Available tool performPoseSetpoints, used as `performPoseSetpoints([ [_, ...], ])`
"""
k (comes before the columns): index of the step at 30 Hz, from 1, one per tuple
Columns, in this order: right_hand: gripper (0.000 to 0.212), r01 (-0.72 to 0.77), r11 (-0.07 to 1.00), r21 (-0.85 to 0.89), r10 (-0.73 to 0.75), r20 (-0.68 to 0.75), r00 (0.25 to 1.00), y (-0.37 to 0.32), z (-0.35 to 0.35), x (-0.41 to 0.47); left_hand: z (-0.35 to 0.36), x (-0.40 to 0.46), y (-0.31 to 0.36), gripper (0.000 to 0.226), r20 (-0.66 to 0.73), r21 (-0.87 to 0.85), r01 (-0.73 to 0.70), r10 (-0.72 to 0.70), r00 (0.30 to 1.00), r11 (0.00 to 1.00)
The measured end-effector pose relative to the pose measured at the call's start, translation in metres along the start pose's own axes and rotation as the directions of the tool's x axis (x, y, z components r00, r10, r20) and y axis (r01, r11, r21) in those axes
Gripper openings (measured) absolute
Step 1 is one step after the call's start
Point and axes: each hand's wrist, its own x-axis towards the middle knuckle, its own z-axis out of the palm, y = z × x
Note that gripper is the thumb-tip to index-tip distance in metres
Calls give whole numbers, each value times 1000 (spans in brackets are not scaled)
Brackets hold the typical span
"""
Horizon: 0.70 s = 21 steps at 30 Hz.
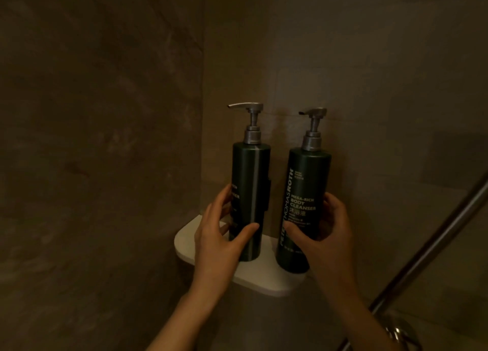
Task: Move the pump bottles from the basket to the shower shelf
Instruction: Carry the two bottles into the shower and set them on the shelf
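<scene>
Setting two pump bottles upright on the white corner shower shelf [253, 279]: the left hand [221, 240] wraps the left bottle [250, 192], the right hand [327, 234] clasps the body cleanser bottle [306, 197]. Judged best: seat both bases flat, back from the rim, before letting go. Two bottles, one shelf.

- Left pump bottle [250, 200]: dark green body, one pale vertical streak of reflected light down its front, pale lettering partly hidden; pump head matte silver-grey.
- Right pump bottle [303, 205]: dark green body, pale cream lettering, brand name running vertically, product name in horizontal lines; pump head silver-grey with dark nozzle tip.
- Shower shelf [264, 279]: plain white, unpatterned.
- Wall tiles [105, 113]: mottled brown-grey, stone-like veining.
- Rail [433, 247]: brushed silver metal.
</scene>
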Motion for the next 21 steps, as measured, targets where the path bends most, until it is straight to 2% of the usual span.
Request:
performPoseSetpoints([
  [6, 73, 14, 999, -49, -16, -38, 999, 2, -3, 4, 6, 6, 0, 78, 37, 3, 14, -14, 999, 1000],
  [13, 69, 2, 999, -51, -3, -10, 1000, -4, -9, 2, 7, 5, 7, 77, 43, 37, 22, -23, 999, 999],
  [17, 62, 14, 999, -41, -17, -72, 997, -15, -16, -8, -2, -5, 16, 64, 43, 164, 17, -24, 999, 986],
  [21, 38, 171, 973, -156, -186, -87, 979, -24, -20, -31, -23, -30, 25, 47, -5, 428, -45, 52, 999, 903],
])
